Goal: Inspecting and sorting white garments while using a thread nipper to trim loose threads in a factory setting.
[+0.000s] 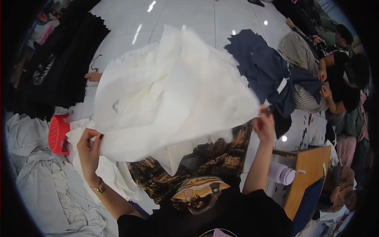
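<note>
white cloth: held up and spread in the middle, long axis running left to right, far corner pointing away.
left hand: pinched its near-left edge.
right hand: gripped its right edge.
red basket: left, on the floor.

Both hands, left and right, gripping a raised white cloth.

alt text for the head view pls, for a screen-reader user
A person's left hand and right hand hold up a large white fabric sheet over a glossy white tiled floor. A red plastic basket sits left; other people handle navy cloth at right.
</note>
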{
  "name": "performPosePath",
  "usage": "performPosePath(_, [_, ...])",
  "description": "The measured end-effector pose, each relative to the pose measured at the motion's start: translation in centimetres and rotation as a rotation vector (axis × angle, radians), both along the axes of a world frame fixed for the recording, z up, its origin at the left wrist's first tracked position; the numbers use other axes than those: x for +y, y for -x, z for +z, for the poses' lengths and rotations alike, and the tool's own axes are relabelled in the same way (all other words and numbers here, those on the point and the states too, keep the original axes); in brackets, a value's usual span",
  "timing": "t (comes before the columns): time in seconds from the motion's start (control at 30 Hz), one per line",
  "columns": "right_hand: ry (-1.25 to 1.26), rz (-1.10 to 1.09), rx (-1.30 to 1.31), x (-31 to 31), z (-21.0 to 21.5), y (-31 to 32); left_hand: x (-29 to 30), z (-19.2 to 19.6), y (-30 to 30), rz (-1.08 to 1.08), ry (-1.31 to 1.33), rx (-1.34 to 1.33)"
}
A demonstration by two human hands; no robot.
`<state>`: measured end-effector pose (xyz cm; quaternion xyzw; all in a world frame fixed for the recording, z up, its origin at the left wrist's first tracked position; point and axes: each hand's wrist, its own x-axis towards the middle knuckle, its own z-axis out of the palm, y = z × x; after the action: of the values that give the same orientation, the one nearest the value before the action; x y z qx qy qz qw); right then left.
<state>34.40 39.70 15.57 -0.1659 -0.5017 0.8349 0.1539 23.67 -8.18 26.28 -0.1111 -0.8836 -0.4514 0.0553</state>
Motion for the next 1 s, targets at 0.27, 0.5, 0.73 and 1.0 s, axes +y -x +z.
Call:
performPosePath(0.27, [-0.184,0.364,-0.03,-1.7,1.8,0.8,6.9,-3.8,1.3,0.057,0.298,0.122])
performPosePath(0.5, [-0.609,0.74,0.166,-10.3,7.1,1.7,17.5,-7.4,-0.7,-0.693,-0.446,-0.37])
performPosePath(0.73, [-0.502,-0.02,-0.108,-6.6,3.0,2.6,11.2,-8.1,1.2,0.209,-0.7,-0.306])
performPosePath(1.0, [-0.522,-0.006,-0.028,-11.8,-1.7,5.6,6.1,-8.8,1.5,0.242,-0.247,-0.149])
